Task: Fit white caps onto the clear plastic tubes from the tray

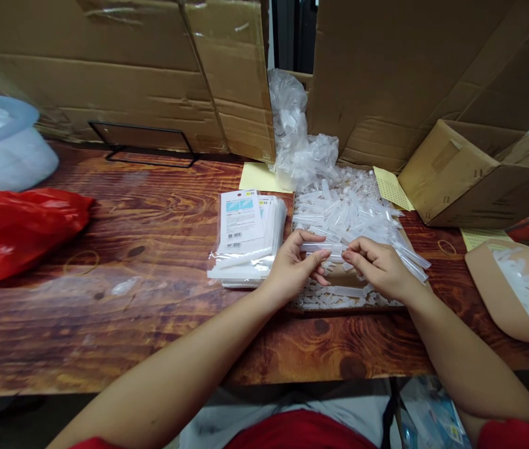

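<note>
Between my two hands lies a clear plastic tube (pixel 324 247), held roughly level above a shallow cardboard tray (pixel 346 275). My left hand (pixel 295 262) pinches its left end between thumb and fingers. At the other end, the fingertips of my right hand (pixel 379 265) are closed on the tube. Many similar translucent tubes and small white pieces (pixel 339 212) are heaped in the tray below. Left of the tray is a stack of clear packets with printed cards (pixel 240 234), close to my left wrist.
A red plastic bag (pixel 25 227) and a pale tub (pixel 7 149) are at the left. A black wire stand (pixel 147 146) is at the back. Crumpled clear plastic (pixel 299 134) sits behind the tray. To the right are a cardboard box (pixel 460 174) and a tan container (pixel 493 290) of white pieces.
</note>
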Tool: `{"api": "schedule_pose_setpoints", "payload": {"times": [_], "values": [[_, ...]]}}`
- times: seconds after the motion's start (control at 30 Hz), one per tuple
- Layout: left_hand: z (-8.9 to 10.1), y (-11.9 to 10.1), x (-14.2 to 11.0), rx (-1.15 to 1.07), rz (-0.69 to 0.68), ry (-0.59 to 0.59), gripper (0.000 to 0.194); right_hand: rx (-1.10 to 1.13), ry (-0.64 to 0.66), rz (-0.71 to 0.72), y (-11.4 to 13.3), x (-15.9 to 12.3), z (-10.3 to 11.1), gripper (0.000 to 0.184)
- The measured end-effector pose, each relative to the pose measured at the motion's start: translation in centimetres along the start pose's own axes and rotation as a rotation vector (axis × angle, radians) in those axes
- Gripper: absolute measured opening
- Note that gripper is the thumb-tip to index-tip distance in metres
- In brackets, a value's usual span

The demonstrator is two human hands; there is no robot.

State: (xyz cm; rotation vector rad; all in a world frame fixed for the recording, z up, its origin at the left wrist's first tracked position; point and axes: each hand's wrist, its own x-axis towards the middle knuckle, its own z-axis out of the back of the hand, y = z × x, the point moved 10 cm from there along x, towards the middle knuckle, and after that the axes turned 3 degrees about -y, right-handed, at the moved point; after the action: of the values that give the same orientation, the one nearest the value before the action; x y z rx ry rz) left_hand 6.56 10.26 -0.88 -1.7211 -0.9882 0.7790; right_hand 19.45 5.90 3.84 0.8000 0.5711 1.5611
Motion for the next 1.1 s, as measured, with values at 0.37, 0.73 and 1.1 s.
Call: {"api": "schedule_pose_setpoints", "payload": {"times": [0.37, 0.73, 1.1], "values": [[0.1, -1.6, -0.7, 0.05, -0.102, -0.046, 0.042, 0.422, 0.106, -0.279, -2.7, -0.1, -2.6, 0.051], [-0.3, -1.1, -1.1, 0.243, -0.189, 0.003, 0.032, 0.187, 0.142, -0.097, -1.5, 0.2, -0.1, 0.041], [0.7, -1.2, -0.6, 0.465, -0.272, -0.044, 0.031, -0.474, -0.472, 0.142, -4.9, 1.8, 10.5, 0.03]]}}
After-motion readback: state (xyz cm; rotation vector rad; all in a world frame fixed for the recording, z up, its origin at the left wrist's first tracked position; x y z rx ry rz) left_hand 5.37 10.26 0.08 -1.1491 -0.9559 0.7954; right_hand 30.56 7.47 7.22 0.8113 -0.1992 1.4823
